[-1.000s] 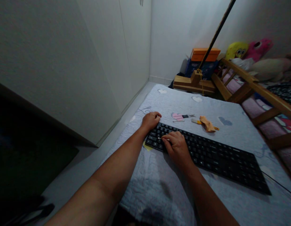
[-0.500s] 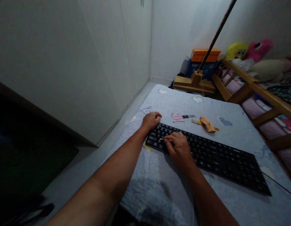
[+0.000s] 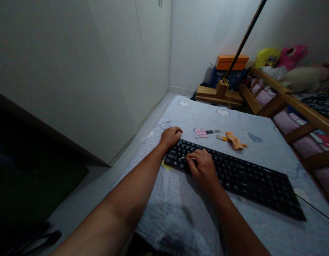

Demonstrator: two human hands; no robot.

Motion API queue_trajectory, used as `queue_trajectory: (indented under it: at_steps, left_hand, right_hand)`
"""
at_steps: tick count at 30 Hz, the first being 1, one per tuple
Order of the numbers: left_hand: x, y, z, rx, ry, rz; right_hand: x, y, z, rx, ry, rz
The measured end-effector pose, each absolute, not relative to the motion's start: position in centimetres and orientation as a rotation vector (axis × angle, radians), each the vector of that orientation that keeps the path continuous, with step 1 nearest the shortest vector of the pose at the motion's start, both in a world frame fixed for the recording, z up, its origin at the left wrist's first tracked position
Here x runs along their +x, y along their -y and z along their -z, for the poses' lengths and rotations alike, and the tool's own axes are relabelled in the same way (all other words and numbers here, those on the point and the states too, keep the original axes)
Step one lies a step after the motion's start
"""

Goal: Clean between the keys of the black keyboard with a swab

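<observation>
A black keyboard [image 3: 241,176] lies across a light blue quilt [image 3: 228,121] with heart patches. My left hand [image 3: 170,136] is curled over the keyboard's far left corner and grips it. My right hand [image 3: 203,165] rests on the left keys, fingers pinched round a thin white stick [image 3: 185,158] whose tip points left between the keys. A yellow slip [image 3: 166,166] peeks out from under the keyboard's left end.
Beyond the keyboard lie small tools [image 3: 207,132] and an orange cloth [image 3: 234,140]. A white wall [image 3: 100,71] runs along the left. A wooden stand with a dark pole [image 3: 220,93], boxes [image 3: 231,62], a wooden bed rail [image 3: 287,99] and plush toys [image 3: 281,57] stand behind.
My right hand has slid slightly right along the keys with the white stick. The left hand has stayed on the corner.
</observation>
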State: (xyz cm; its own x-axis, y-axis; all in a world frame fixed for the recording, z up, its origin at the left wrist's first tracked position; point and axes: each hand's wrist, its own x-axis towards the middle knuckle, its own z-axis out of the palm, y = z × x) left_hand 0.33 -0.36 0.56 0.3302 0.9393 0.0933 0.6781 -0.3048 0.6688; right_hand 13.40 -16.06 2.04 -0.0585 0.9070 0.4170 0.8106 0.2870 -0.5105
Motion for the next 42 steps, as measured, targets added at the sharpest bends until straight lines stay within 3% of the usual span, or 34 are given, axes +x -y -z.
queue_trajectory:
  at_steps: [42]
  left_hand:
    - [0.33, 0.40, -0.60, 2.082, -1.419, -0.652]
  right_hand:
    - [13.29, 16.48, -2.15, -1.483, 1.932, -0.240]
